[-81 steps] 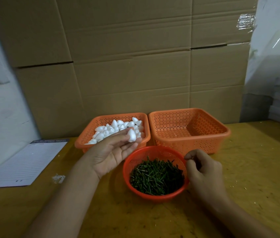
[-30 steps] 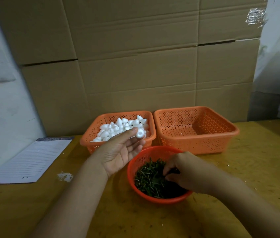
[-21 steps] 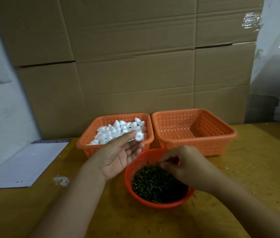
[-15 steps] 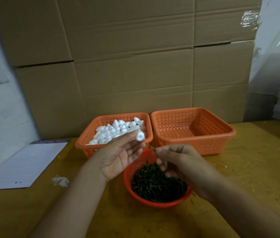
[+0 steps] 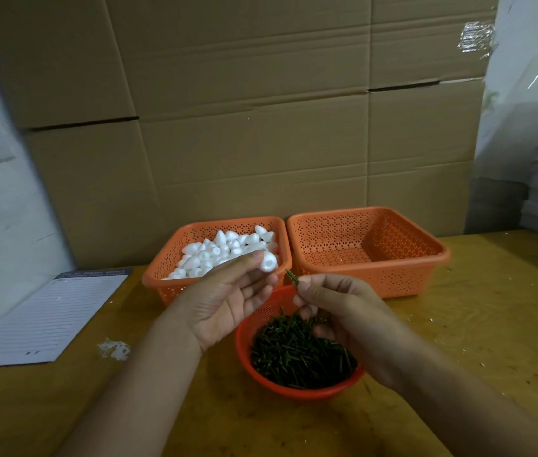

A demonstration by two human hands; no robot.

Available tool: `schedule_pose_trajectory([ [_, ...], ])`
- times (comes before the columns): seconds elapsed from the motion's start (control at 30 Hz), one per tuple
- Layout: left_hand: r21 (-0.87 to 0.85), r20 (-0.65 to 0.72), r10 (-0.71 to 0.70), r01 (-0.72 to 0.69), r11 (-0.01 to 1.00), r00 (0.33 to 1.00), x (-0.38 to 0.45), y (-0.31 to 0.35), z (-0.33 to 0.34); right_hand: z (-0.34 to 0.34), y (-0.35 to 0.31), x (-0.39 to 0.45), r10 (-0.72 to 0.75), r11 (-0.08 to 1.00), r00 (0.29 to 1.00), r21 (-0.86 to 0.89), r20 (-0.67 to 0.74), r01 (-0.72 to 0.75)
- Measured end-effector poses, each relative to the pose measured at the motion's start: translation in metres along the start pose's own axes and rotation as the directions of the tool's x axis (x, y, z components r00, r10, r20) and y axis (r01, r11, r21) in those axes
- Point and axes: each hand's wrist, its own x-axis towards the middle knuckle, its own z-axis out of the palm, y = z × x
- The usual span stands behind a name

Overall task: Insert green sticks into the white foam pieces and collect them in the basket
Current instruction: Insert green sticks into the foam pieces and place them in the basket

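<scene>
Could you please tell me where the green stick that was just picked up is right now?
In the head view, the green stick is pinched in the right hand, just right of the foam piece held by the left hand.

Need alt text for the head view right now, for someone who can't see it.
The left hand holds a white foam piece at its fingertips while the right hand pinches a green stick just beside it, above a round red basket of green sticks. Behind stand an orange basket of foam pieces and an orange basket.
</scene>
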Motion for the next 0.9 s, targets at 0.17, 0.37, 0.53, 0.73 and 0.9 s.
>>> schedule_pose_trajectory([
  [0.17,-0.002,0.055,0.025,-0.025,1.000,0.998,-0.002,0.001,0.002,0.003,0.001,-0.001,-0.058,0.994,0.993,-0.094,-0.105,0.048],
  [0.37,-0.017,0.102,0.054,-0.052,0.999,0.993,-0.002,0.001,0.003,0.011,0.003,-0.002,-0.204,0.967,0.954,-0.197,-0.220,0.161],
  [0.53,0.009,0.111,0.065,-0.066,0.998,0.992,-0.001,-0.001,0.003,0.013,0.002,-0.004,-0.303,0.942,0.915,-0.231,-0.265,0.245],
  [0.73,-0.011,0.132,0.056,-0.055,0.998,0.990,-0.002,-0.002,0.003,0.015,0.002,-0.006,-0.343,0.926,0.902,-0.252,-0.262,0.280],
  [0.9,-0.009,0.141,0.068,-0.067,0.998,0.988,-0.002,-0.001,0.003,0.015,0.003,-0.006,-0.329,0.930,0.906,-0.257,-0.268,0.262],
])
